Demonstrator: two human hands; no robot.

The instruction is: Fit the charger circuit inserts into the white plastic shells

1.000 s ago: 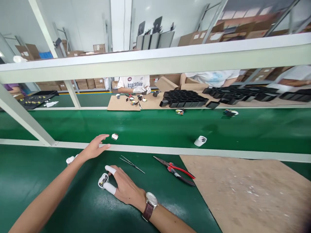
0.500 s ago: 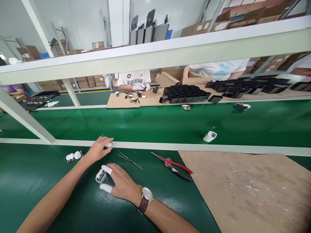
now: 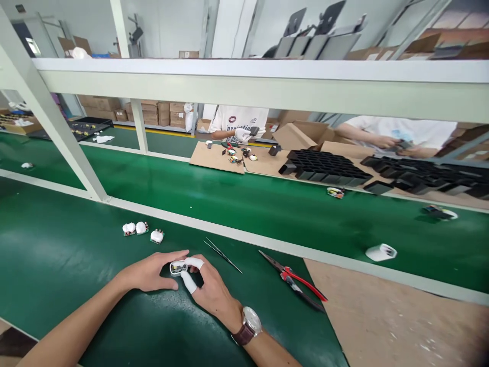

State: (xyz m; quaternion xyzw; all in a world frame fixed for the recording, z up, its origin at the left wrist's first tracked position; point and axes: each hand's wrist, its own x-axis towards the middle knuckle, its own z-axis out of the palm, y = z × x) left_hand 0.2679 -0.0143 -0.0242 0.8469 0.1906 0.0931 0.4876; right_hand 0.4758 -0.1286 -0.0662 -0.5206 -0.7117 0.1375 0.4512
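Observation:
A small white oval plastic housing [image 3: 179, 268] stands upright on the green bench, electronic parts showing in its open top. My right hand [image 3: 216, 290], with white finger cots on thumb and forefinger, grips its right side. My left hand [image 3: 151, 272] is curved open at the left of the housing, thumb and forefinger apart. Beyond my left hand lies a circuit board with a white blob [image 3: 157, 236]. Two similar boards [image 3: 135, 228] sit beside it. Metal tweezers [image 3: 223, 255] and red-and-black long-nose pliers [image 3: 292, 280] rest to the right of my hands.
A pale rail [image 3: 237, 235] borders the green conveyor belt [image 3: 244, 199], which carries another white housing [image 3: 381, 252] and loose boards. Brown board [image 3: 401, 316] covers the bench at right. A shelf beam [image 3: 244, 89] crosses above. Two people work opposite, near black cases [image 3: 324, 165].
My left hand has let go of a white-topped board, now lying beside the other two, and come back to the housing. The view has swung left.

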